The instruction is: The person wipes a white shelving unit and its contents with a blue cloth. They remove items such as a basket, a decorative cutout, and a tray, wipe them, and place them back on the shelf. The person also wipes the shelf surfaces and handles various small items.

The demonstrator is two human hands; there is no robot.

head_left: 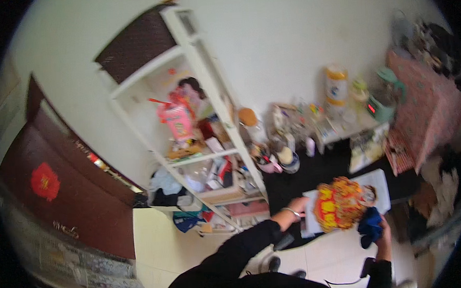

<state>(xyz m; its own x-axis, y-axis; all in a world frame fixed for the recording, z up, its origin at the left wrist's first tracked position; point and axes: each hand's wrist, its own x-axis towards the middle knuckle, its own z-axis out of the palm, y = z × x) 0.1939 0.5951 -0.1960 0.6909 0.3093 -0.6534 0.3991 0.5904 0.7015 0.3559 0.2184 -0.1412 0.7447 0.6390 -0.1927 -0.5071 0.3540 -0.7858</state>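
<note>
She looks mid-wipe: left hand (pixel 296 205) steadies the red-and-yellow ornament (pixel 339 204) on the white paper (pixel 381 185), fingers' closure unclear; right hand (pixel 382 231) clutches a blue cloth (pixel 371 225) just beside it. Rubbing gently seems next.

Red and yellow patterned ornament (pixel 339 204), blue cloth (pixel 370 224), white shelf unit (pixel 206 88), dark brown door (pixel 61 200).

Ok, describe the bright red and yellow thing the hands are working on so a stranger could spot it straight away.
Start at the tall white shelf unit, then drop right to the black table and the white sheet on it. There, between the left hand and the right hand, which holds a blue cloth, sits the red and yellow ornament, the only gaudy, round piece there.
</note>
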